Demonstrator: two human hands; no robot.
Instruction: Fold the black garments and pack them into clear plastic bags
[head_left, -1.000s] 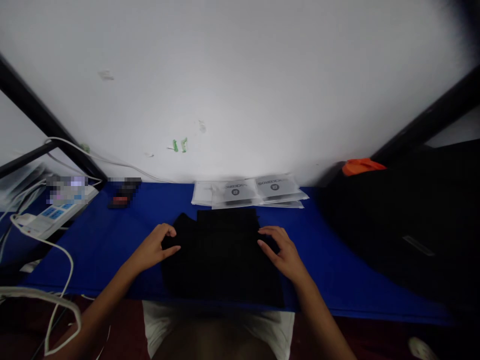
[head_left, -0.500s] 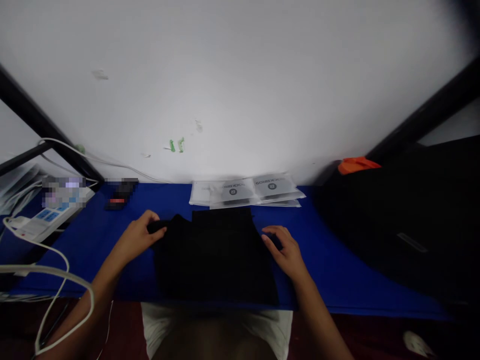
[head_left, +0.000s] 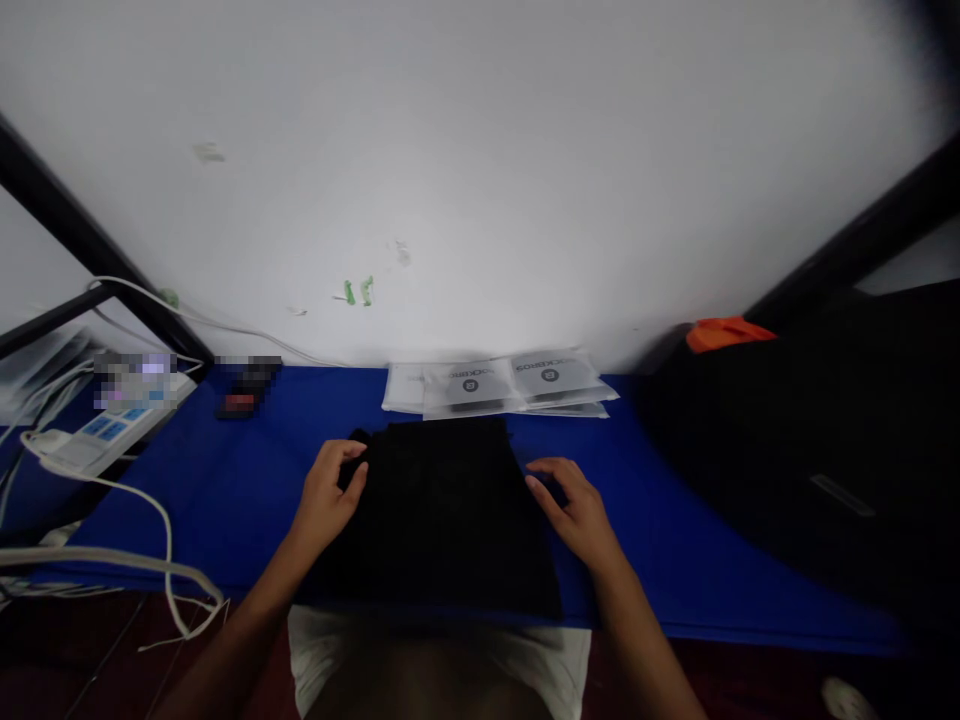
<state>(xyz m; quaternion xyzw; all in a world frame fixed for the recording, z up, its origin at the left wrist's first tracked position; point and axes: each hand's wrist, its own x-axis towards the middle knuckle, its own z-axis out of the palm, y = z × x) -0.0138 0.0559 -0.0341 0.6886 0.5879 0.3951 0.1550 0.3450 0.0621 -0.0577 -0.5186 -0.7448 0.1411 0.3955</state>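
Note:
A folded piece of black cloth (head_left: pixel 450 520), likely a garment, lies flat on the blue tabletop (head_left: pixel 645 560) in front of me. At its upper left edge is my left hand (head_left: pixel 330 492), open, its thumb and curved fingers apart and touching the fabric. My right hand (head_left: pixel 576 510) rests just beside the cloth's right edge, also open, with a gap between thumb and fingers and nothing in it. The cloth's left edge is partly hidden by my left hand and forearm, and dark folds are hard to make out.
Several clear printed plastic bags (head_left: pixel 517 385) lie behind the cloth against the white wall (head_left: pixel 480 180). A large black item (head_left: pixel 795 460) fills the right side, with something orange (head_left: pixel 727 333) on top. On the left are a power strip (head_left: pixel 112 430), white cables (head_left: pixel 135 490) and a blurred dark object (head_left: pixel 249 388).
My left hand has moved right, bringing the cloth's left flap inward, and its fingers have loosened. My right hand has stayed nearly in place. The view has shifted slightly.

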